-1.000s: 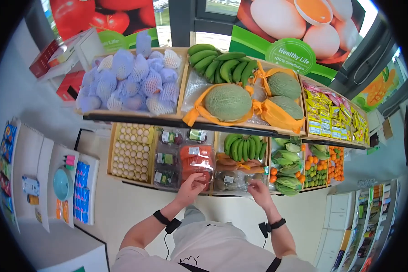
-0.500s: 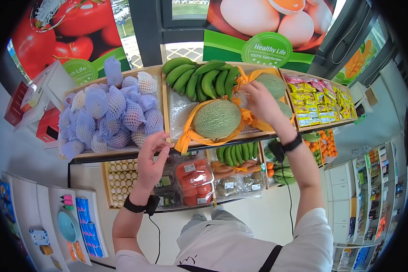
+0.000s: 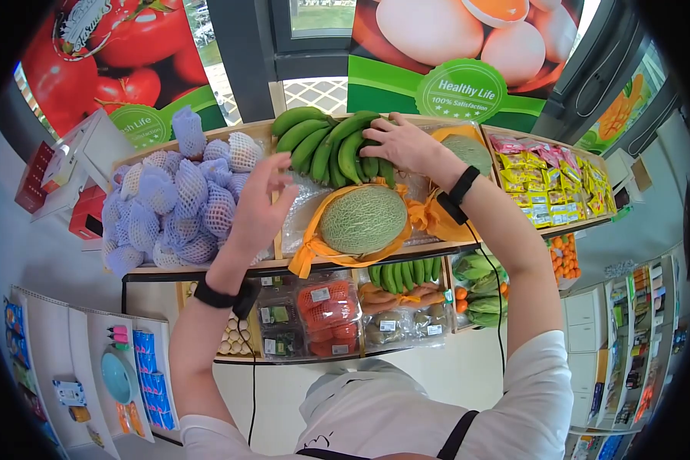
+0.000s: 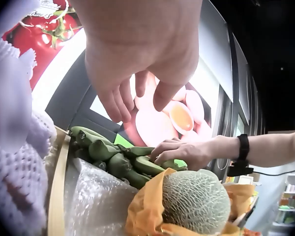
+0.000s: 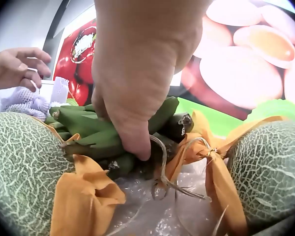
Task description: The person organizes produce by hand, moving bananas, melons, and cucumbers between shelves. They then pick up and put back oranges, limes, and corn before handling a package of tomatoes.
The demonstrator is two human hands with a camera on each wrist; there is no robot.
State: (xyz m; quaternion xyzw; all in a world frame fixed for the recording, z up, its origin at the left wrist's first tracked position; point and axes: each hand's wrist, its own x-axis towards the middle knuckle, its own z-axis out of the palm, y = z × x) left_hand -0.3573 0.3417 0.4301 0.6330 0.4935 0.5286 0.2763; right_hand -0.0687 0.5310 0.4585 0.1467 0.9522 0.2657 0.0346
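The right hand [image 3: 406, 147] lies over the right end of the green bananas [image 3: 314, 146] on the upper shelf. In the right wrist view this hand [image 5: 137, 83] curls round the bananas [image 5: 96, 132], its thumb against their near side. The left hand [image 3: 264, 201] is raised over the divider between the net-wrapped fruit [image 3: 188, 192] and the bananas. Its fingers hang loosely bent and hold nothing in the left wrist view, where the hand [image 4: 142, 54] is above the bananas [image 4: 113, 157]. A melon [image 3: 364, 218] with an orange ribbon sits just below the bananas.
More ribboned melons [image 3: 468, 152] lie to the right, then yellow snack packets [image 3: 540, 184]. The lower shelf holds bananas [image 3: 406, 274], red packs [image 3: 328, 307], eggs [image 3: 236, 337] and leafy vegetables [image 3: 483, 295]. Posters [image 3: 460, 61] stand behind the upper shelf.
Both hands have risen from the lower shelf to the upper one. The right hand has moved left from the ribboned melons onto the bananas; the left hand has moved up over the divider.
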